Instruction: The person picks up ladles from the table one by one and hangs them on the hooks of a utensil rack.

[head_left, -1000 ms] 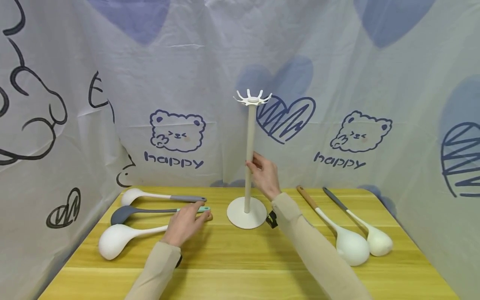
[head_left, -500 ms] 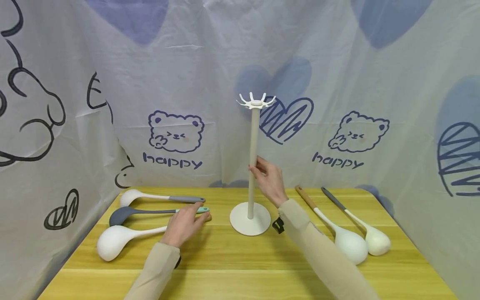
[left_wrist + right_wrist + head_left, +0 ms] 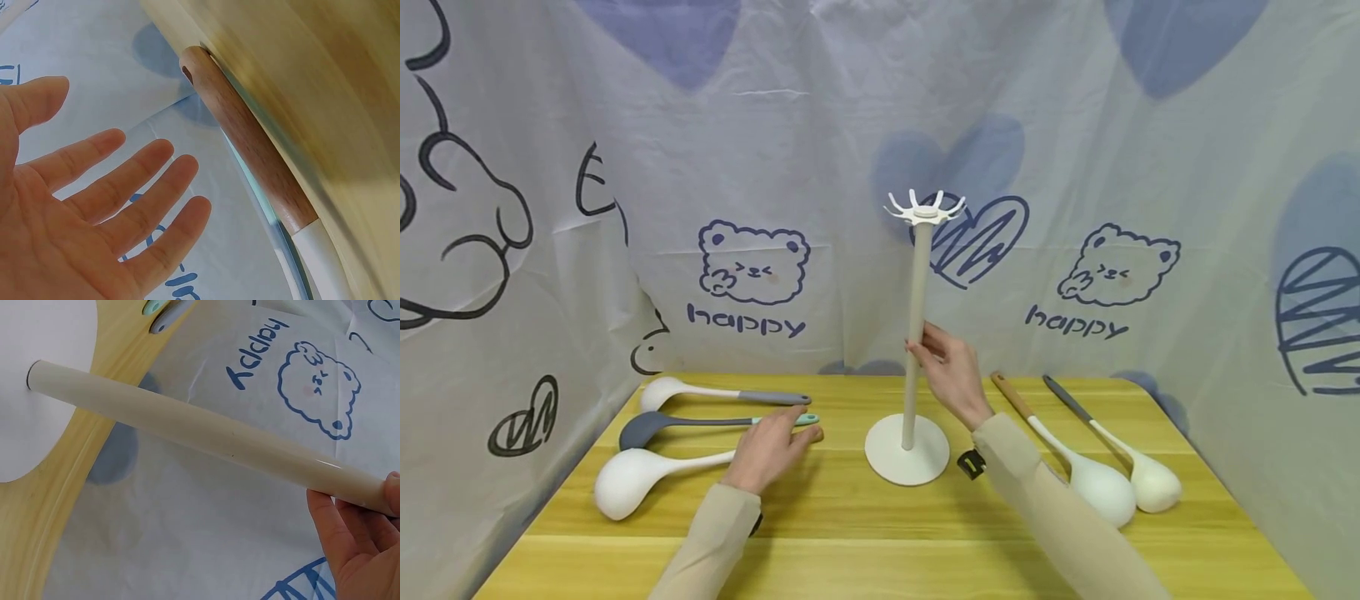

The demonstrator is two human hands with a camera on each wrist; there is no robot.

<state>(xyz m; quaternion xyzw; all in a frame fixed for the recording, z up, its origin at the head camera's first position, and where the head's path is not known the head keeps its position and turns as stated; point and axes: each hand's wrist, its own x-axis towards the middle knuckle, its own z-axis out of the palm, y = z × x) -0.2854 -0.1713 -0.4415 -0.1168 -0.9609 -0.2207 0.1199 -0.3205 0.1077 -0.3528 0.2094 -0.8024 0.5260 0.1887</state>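
The white stand (image 3: pixel 917 292) is near the desk's (image 3: pixel 865 533) far edge, our right hand (image 3: pixel 955 375) pinching its pole (image 3: pixel 206 434), left hand (image 3: pixel 771 450) spread beside a wooden ladle handle (image 3: pixel 250 137); placing it seems our step, next needing a level base (image 3: pixel 891 462)

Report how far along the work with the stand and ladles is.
Done: little; the stand is roughly upright between two groups of ladles. In hand: the right hand grips its pole, while the open left hand holds nothing, near the left ladles' handles. Remaining, probably: settling the stand's position, then perhaps hanging the ladles, since its hooks are bare and all five ladles lie on the table.
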